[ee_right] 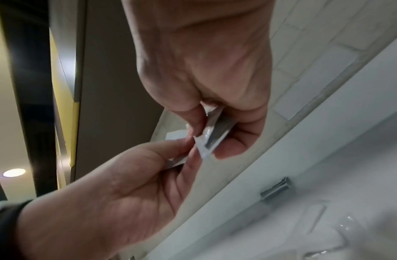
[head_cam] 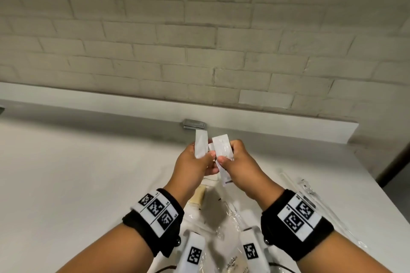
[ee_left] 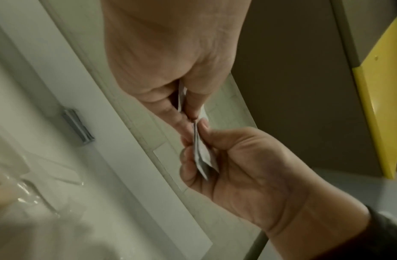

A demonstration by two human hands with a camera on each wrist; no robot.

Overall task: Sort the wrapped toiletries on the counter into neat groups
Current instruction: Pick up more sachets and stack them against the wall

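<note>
Both hands are raised over the white counter (head_cam: 88, 173), close together. My left hand (head_cam: 208, 159) pinches one flat white sachet (head_cam: 200, 146) that stands upright above the thumb. My right hand (head_cam: 224, 160) grips two or three similar white sachets (head_cam: 221, 148), fanned, one hanging lower with dark print. In the left wrist view the left hand (ee_left: 184, 112) pinches its sachet (ee_left: 181, 100) edge-on, touching the right hand's sachets (ee_left: 202, 158). In the right wrist view the right hand (ee_right: 206, 139) holds its sachets (ee_right: 215, 133) against the left hand's sachet (ee_right: 175, 161).
A small grey stack of packets (head_cam: 194, 123) lies against the low white ledge (head_cam: 288, 126) at the back. Clear-wrapped items (head_cam: 230, 217) and a tan wrapped piece (head_cam: 197, 195) lie under my wrists. Long thin clear-wrapped items (head_cam: 310, 195) lie near the counter's right edge.
</note>
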